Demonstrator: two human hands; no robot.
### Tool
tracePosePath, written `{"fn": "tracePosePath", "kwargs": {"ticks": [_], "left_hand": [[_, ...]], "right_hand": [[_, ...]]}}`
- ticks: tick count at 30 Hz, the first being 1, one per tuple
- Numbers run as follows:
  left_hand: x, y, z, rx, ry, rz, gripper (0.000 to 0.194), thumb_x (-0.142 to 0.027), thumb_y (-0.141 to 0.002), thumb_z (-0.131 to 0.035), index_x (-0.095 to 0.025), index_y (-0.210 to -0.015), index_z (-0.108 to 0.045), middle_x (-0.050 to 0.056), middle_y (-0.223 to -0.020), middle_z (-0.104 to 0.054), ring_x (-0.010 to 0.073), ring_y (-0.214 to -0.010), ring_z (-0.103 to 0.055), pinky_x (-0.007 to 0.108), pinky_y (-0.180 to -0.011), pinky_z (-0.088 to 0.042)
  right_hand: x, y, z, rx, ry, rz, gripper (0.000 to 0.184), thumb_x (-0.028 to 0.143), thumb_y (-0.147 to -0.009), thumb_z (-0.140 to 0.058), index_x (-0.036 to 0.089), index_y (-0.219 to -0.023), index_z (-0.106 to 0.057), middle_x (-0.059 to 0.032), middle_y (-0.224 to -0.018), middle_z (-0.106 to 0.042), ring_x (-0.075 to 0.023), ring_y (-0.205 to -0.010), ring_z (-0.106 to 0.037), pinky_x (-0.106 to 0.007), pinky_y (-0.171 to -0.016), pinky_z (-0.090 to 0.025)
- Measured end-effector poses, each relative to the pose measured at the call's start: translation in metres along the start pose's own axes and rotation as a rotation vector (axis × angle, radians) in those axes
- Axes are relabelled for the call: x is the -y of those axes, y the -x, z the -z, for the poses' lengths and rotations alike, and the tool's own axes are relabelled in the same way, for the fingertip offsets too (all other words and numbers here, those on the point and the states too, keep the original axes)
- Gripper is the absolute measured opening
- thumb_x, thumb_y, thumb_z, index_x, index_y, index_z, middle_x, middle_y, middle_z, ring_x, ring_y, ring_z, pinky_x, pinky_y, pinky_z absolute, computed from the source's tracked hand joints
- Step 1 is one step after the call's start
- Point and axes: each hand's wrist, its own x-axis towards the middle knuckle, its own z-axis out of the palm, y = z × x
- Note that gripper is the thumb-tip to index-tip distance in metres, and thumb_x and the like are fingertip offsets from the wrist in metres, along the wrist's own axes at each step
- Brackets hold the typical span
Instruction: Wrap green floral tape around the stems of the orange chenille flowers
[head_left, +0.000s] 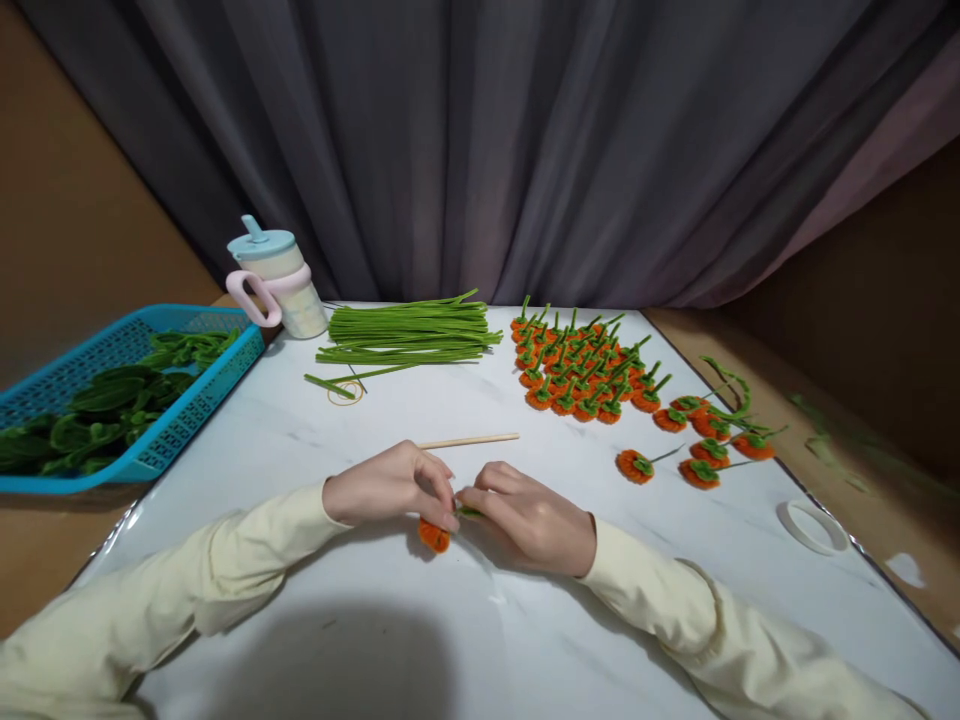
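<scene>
Near the middle of the white tabletop, my left hand pinches a small fuzzy orange pipe-cleaner persimmon between thumb and fingers. Close on its right, my right hand is closed on a short piece of green pipe cleaner at the persimmon's side. Whether the green piece is joined to the orange part is hidden by my fingers. Just beyond my left hand lies a thin wooden stick. Several finished-looking orange persimmons with green tops stand in rows at the back right.
A bundle of green pipe cleaners lies at the back, with a rubber band in front. At left are a cup with a blue lid and a blue basket of green leaves. Loose persimmons and a tape roll lie right.
</scene>
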Motion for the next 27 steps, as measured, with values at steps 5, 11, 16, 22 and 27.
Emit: {"fn": "tracePosePath", "kwargs": {"ticks": [5,11,16,22,27], "left_hand": [[0.000,-0.003,0.003,0.220,0.263,0.179,0.012,-0.028,-0.065,-0.067,-0.017,-0.059,-0.067,0.002,-0.068,-0.066,0.0202,-0.076,-0.062,0.032,-0.072,-0.049],[-0.009,0.008,-0.012,-0.135,-0.403,-0.044,0.010,-0.023,-0.070,-0.063,-0.018,-0.063,-0.058,0.003,-0.071,-0.060,0.0241,-0.095,-0.052,0.035,-0.077,-0.042],[-0.019,0.022,-0.027,-0.263,-0.777,-0.237,0.013,-0.010,-0.077,-0.055,-0.016,-0.068,-0.049,0.001,-0.069,-0.058,0.0248,-0.098,-0.048,0.041,-0.082,-0.030],[-0.017,0.024,-0.030,-0.371,-0.880,-0.356,0.020,-0.001,-0.080,-0.045,-0.015,-0.068,-0.053,0.002,-0.068,-0.059,0.0264,-0.110,-0.047,0.042,-0.085,-0.025],[-0.014,0.024,-0.030,-0.341,-0.866,-0.397,0.024,0.002,-0.079,-0.044,-0.015,-0.066,-0.054,0.003,-0.067,-0.060,0.0267,-0.112,-0.047,0.043,-0.085,-0.025]], "right_hand": [[-0.001,0.000,-0.002,-0.071,0.241,0.313,0.012,0.006,-0.088,-0.048,0.010,-0.087,-0.059,-0.0068,-0.067,-0.057,-0.0180,-0.067,-0.049,-0.033,-0.071,-0.046],[-0.001,0.003,-0.009,-0.038,0.052,0.122,0.016,0.006,-0.091,-0.041,0.011,-0.087,-0.056,-0.0074,-0.070,-0.058,-0.0174,-0.070,-0.047,-0.032,-0.068,-0.043],[0.003,0.004,-0.009,0.005,-0.157,-0.082,0.016,0.011,-0.093,-0.038,0.014,-0.088,-0.053,-0.0070,-0.072,-0.056,-0.0173,-0.074,-0.047,-0.030,-0.069,-0.044],[0.007,0.004,-0.008,0.060,-0.247,-0.264,0.013,0.015,-0.092,-0.041,0.016,-0.094,-0.054,-0.0075,-0.082,-0.055,-0.0170,-0.078,-0.051,-0.028,-0.072,-0.048],[0.007,0.003,-0.010,0.046,-0.123,-0.200,0.015,0.016,-0.093,-0.039,0.014,-0.099,-0.053,-0.0079,-0.079,-0.055,-0.0178,-0.076,-0.051,-0.029,-0.069,-0.048]]}}
